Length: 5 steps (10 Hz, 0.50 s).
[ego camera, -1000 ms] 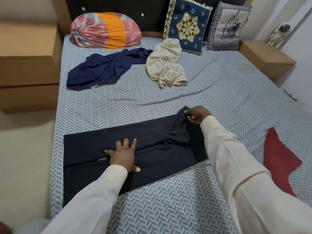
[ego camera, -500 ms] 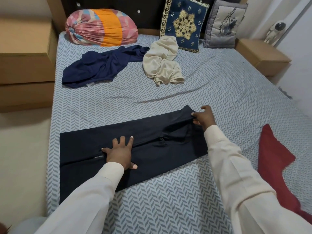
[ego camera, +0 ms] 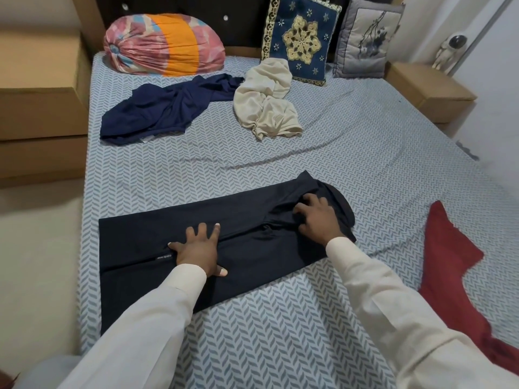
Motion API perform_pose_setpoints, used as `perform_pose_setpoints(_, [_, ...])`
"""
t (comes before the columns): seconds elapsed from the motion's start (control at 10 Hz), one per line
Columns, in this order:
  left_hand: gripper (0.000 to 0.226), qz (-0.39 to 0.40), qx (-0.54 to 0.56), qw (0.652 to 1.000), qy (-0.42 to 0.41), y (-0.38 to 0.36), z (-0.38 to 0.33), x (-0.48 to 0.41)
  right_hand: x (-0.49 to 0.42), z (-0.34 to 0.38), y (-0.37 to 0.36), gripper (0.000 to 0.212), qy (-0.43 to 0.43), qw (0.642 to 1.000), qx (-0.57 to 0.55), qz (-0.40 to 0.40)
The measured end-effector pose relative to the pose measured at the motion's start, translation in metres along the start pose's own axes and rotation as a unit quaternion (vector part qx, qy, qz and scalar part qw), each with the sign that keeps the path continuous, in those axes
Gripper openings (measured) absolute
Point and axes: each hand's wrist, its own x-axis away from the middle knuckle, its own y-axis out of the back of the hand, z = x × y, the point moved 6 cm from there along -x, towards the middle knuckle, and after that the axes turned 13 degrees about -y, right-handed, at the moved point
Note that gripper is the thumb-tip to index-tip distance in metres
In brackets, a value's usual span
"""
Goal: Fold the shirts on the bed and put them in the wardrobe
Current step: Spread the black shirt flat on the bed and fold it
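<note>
Head view: the black shirt (ego camera: 134, 248) is lying across the near half of the bed (ego camera: 280, 332), already narrowed to a long band. The left hand (ego camera: 198, 251) is pressing flat on the band's middle with its fingers spread wide. The right hand (ego camera: 317, 217) is gripping bunched cloth at the band's right end with curled fingers, and that end is lifting and rolling over toward the centre. Judgement: 1 cross fold is under way. 2 crumpled garments, a navy shirt (ego camera: 163, 110) and a cream shirt (ego camera: 266, 108), are waiting near the pillows, well apart from the hands, and a red garment (ego camera: 446, 262) is lying at the bed's right edge. No wardrobe is showing. Handling: the black cloth is appearing light, soft and limp, so it is likely to sag and slide out of its creases. It is best taken by both corners of the folded end, with the flat palm anchoring the middle, and carried supported from beneath.
</note>
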Motion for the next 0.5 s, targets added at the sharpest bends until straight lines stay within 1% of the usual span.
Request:
perform_pose_setpoints(0.1, [0.121,-0.001,0.001,1.000,-0.001,0.001,0.000,0.001,0.001,-0.004,0.016,0.019,0.007,0.994,-0.057,-0.097])
perform_pose_setpoints(0.2, [0.120,0.001,0.002,1.000,-0.001,0.000,0.000,0.000,0.009,-0.003,0.031,0.021,0.025,0.977,-0.081,-0.195])
perform_pose_setpoints(0.3, [0.121,0.003,0.001,1.000,-0.001,-0.001,0.001,0.000,0.034,0.012,0.036,0.031,0.055,0.976,-0.078,-0.194])
perform_pose_setpoints(0.4, [0.120,-0.005,0.001,1.000,-0.003,-0.002,0.001,0.000,0.062,0.028,0.029,0.051,0.053,0.989,-0.085,-0.105])
perform_pose_setpoints(0.5, [0.119,-0.008,0.001,1.000,-0.006,-0.002,0.001,0.000,0.053,0.011,0.029,0.056,-0.076,0.978,-0.181,-0.071])
